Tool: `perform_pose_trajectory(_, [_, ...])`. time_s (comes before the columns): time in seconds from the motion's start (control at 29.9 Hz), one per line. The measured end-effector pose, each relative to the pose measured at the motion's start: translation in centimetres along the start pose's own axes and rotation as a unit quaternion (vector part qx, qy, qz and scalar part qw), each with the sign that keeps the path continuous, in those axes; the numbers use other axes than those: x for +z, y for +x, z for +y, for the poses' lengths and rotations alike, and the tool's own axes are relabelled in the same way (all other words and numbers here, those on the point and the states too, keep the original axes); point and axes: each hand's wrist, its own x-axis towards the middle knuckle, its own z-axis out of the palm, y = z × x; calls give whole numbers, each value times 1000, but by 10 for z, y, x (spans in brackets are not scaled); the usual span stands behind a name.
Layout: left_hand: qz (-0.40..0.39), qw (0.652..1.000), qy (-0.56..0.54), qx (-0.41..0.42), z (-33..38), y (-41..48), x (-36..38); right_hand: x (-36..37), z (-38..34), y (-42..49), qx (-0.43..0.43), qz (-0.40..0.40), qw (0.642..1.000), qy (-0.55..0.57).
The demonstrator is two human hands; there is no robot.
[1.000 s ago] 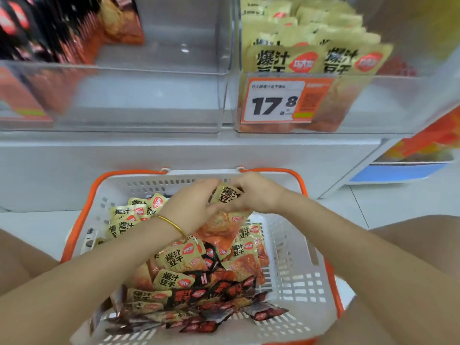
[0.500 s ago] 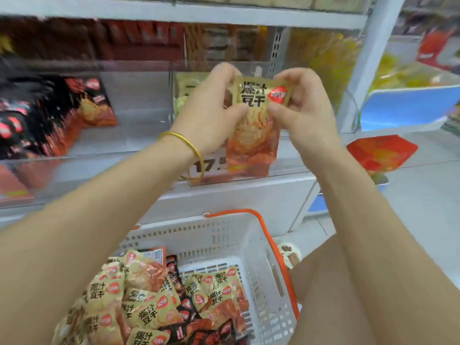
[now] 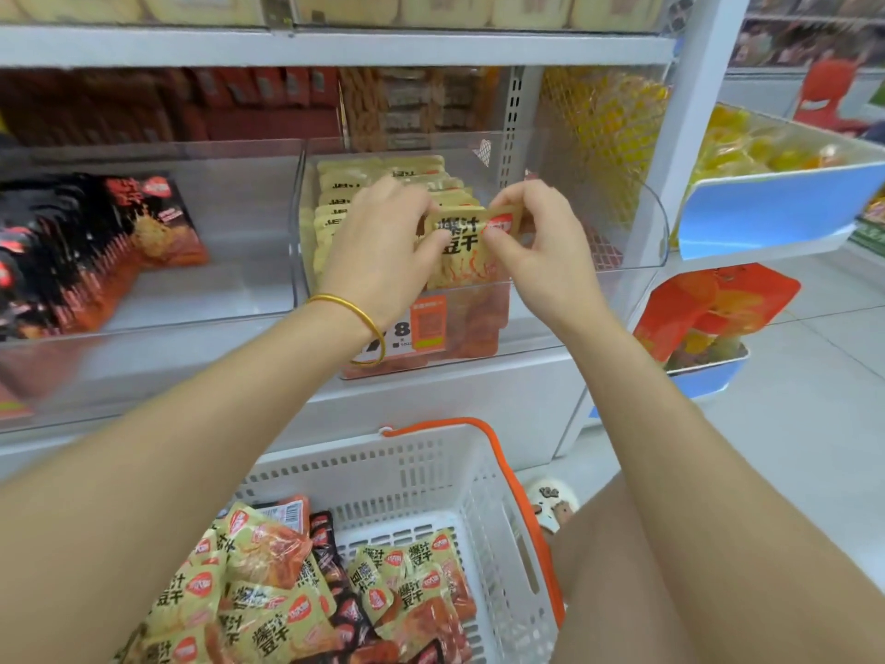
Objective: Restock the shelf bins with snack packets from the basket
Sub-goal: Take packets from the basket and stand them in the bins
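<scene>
Pinched at its top edge between both hands, a glossy yellow snack packet with black lettering and a red logo point(image 3: 467, 242) is held upright at the front of a clear plastic shelf bin point(image 3: 641, 218). The packet's upper left corner is gripped by the thumb and fingers of the left hand point(image 3: 383, 246), on whose wrist a thin gold bangle point(image 3: 354, 311) is worn. The upper right corner is gripped in the same way by the right hand point(image 3: 536, 246). The packet's lower half is seen through the bin's transparent front wall, just above an orange and white price label point(image 3: 421, 328). A row of matching yellow packets point(image 3: 364, 184) is stood on edge behind it, filling the bin's left side; open room is left on the bin's right side. In the neighbouring clear bin to the left, black and red packets point(image 3: 86, 246) are lined up, with bare floor space beside them. Below the shelf, a white slotted plastic basket with an orange rim and handle point(image 3: 479, 496) is seen, its left part heaped with crinkled yellow and dark packets point(image 3: 297, 596) and its right part bare.
</scene>
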Motion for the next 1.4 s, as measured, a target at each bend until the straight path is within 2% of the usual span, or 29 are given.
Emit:
perform_pose_trajectory(0.17, [-9, 989, 145, 30, -15, -22, 3, 1, 9, -4, -21, 8, 999, -49])
perform_pose_trajectory(0.33, [-71, 975, 207, 35, -25, -34, 8, 16, 9, -19, -116, 41, 979, -160])
perform_pose_trajectory(0.43, [-73, 974, 211, 34, -23, -34, 8, 25, 7, -28, -134, 40, 969, -205])
perform_pose_trajectory(0.53, [-80, 975, 205, 34, -23, -35, 7, 29, 9, -35, -117, 47, 962, -241])
perform_pose_trajectory(0.77, [-64, 982, 172, 39, -24, -36, 6, 37, 5, -54, -84, 2, 931, -354])
perform_pose_trajectory(0.87, [5, 988, 125, 86, -25, -54, -7, 34, -7, -65, -151, 80, 925, -340])
perform_pose_trajectory(0.94, [41, 989, 83, 114, -32, -82, -17, 40, -21, -80, -229, 112, 927, -275])
perform_pose_trajectory(1.0, [23, 991, 65, 114, -50, -120, -25, 57, -32, -106, -272, 46, 935, -221])
perform_pose_trajectory(1.07, [-58, 990, 89, 96, -78, -161, -27, 83, -37, -136, -253, -115, 934, -223])
perform_pose_trajectory(1.14, [-174, 975, 128, 59, -110, -193, -27, 117, -28, -159, -155, -330, 896, -253])
perform_pose_trajectory(1.2, [-278, 946, 167, 6, -135, -212, -27, 156, -6, -177, -62, -468, 841, -263])
perform_pose_trajectory(1.27, [-349, 919, 180, -27, -152, -222, -27, 193, 16, -188, 29, -527, 809, -260])
perform_pose_trajectory(1.4, [-414, 890, 186, -48, -168, -228, -17, 252, 48, -209, 231, -534, 788, -200])
